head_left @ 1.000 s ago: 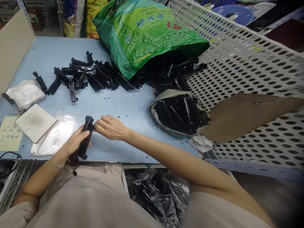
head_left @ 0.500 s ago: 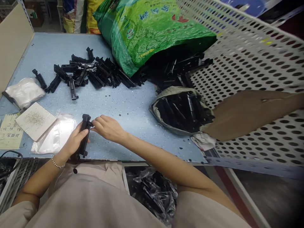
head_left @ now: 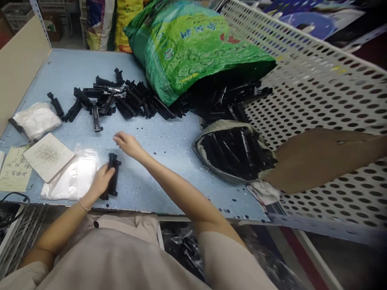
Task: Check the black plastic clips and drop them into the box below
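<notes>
My left hand [head_left: 102, 180] is wrapped round a long black plastic part [head_left: 113, 177], which it holds upright, slightly blurred, just above the front of the table. My right hand [head_left: 128, 144] is in the air beyond and to the right of that part, not touching it. Its fingers point left, loosely bent and a little apart, and I see nothing in them. Under and beside my left hand lies a stack of clear plastic bags [head_left: 71, 177]. Left of it, a white square tile [head_left: 62, 151] carries a scatter of tiny grain-like pieces.
A pile of similar black parts [head_left: 102, 96] spreads across the back of the blue table [head_left: 163, 157]. A green sack [head_left: 181, 52] spills more. An open grey-green bag [head_left: 205, 161] of parts stands right, against a perforated white panel [head_left: 305, 100]. A handwritten note [head_left: 15, 169] lies left.
My right hand has let go of the black part and moved away and up the table. My left hand has shifted slightly right and down with the part. The view has tilted slightly.
</notes>
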{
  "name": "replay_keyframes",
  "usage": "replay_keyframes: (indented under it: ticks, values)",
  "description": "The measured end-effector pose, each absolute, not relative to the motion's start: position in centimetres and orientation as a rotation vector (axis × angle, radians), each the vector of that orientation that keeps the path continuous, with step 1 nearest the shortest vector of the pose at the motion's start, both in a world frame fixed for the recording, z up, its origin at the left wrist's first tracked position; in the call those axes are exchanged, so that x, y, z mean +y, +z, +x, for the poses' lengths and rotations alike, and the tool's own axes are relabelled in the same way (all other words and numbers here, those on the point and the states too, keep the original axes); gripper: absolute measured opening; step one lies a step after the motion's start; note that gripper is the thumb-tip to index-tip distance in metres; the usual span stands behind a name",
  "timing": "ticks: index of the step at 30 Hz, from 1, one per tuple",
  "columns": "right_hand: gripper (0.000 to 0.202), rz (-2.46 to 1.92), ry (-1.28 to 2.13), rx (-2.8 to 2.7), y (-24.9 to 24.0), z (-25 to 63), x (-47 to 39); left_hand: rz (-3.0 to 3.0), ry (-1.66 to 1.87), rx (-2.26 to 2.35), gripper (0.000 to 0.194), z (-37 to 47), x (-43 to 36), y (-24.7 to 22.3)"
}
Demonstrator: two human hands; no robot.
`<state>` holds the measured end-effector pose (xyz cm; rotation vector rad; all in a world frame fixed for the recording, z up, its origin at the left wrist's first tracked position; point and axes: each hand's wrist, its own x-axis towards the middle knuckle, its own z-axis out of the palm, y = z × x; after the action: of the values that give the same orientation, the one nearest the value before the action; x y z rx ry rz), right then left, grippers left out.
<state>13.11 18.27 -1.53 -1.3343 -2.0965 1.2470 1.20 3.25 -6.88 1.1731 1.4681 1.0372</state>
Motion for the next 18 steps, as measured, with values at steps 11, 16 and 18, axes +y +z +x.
replay_keyframes:
  ticks: [11, 16, 18]
  values:
    - [0.037, -1.654, 0.83, -2.374, -2.0, 4.6, 21.1, 0.913, 1.344, 1.541, 0.061, 0.6, 5.5, -7.8]
    - [0.034, -1.128, 0.793, -2.552, -2.1, 11.0, 13.6, 0.731, 1.498, 1.426, 0.081, -3.2, 8.5, -4.0]
    - [0.038, -1.071, 0.725, -2.431, -1.8, 13.2, 13.2, 0.709, 1.397, 1.287, 0.072, -2.5, 8.0, -2.9]
